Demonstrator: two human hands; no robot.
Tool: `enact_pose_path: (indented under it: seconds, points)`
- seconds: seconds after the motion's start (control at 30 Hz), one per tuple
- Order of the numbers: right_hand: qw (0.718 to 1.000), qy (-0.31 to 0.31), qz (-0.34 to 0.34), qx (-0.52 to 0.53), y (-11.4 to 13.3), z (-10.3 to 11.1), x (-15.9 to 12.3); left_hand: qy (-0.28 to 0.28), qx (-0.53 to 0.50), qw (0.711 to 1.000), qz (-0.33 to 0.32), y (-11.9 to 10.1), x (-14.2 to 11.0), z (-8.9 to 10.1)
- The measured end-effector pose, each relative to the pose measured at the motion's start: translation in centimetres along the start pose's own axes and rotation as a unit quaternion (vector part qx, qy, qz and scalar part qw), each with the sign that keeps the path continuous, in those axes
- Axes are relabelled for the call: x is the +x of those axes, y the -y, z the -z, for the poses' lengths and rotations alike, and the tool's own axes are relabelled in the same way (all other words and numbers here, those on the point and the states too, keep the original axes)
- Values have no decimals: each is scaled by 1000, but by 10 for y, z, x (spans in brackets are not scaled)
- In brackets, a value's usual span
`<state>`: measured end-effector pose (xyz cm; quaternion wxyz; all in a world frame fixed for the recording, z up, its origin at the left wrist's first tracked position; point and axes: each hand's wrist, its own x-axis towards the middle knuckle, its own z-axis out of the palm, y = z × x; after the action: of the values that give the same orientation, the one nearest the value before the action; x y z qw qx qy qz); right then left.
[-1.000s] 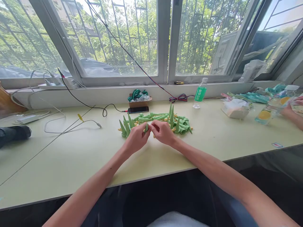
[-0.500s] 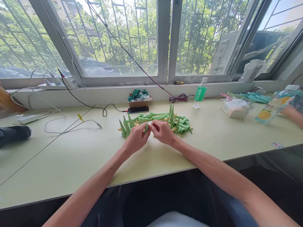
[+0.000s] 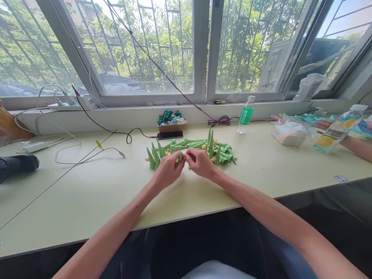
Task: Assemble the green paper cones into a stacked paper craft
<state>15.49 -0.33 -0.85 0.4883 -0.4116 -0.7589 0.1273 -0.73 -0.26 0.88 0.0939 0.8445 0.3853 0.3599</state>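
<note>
My left hand (image 3: 171, 167) is closed around a green pointed cone (image 3: 179, 158), whose tip shows between thumb and fingers. Right against it, my right hand (image 3: 201, 162) pinches with thumb and forefinger at the left fingertips. Whatever lies in that pinch is too small or hidden to make out. Several green cones (image 3: 156, 156) stand upright just left of my hands, and taller green cones (image 3: 210, 142) stand to the right. Behind and to the right lies a heap of green tubular pieces (image 3: 224, 155), with small yellow bits scattered among them.
A phone (image 3: 170, 135) and a small cardboard box (image 3: 172, 127) sit behind the heap. Farther right are a green-labelled bottle (image 3: 245, 116), a tissue pack (image 3: 289, 133) and an orange-printed bottle (image 3: 334, 133). Another person's arm (image 3: 359, 148) reaches in there. Cables (image 3: 87, 161) cross the left side.
My two hands keep the same pose and place. At the far right, the other person's arm has moved, and the hand now reaches farther left behind the orange-printed bottle.
</note>
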Motion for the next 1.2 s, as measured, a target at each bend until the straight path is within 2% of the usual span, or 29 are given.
enact_pose_path:
  seconds: [0.47, 0.83, 1.2]
  points:
    - [1000, 0, -4, 6, 2, 1, 1, 8, -62, 998, 19, 3, -1, -1]
    - [998, 27, -13, 52, 4, 1, 1, -41, -128, 988, 82, -4, 0, 3]
    - [995, 36, -18, 86, 0, -2, 0, -61, -161, 979, 112, -3, 0, 2]
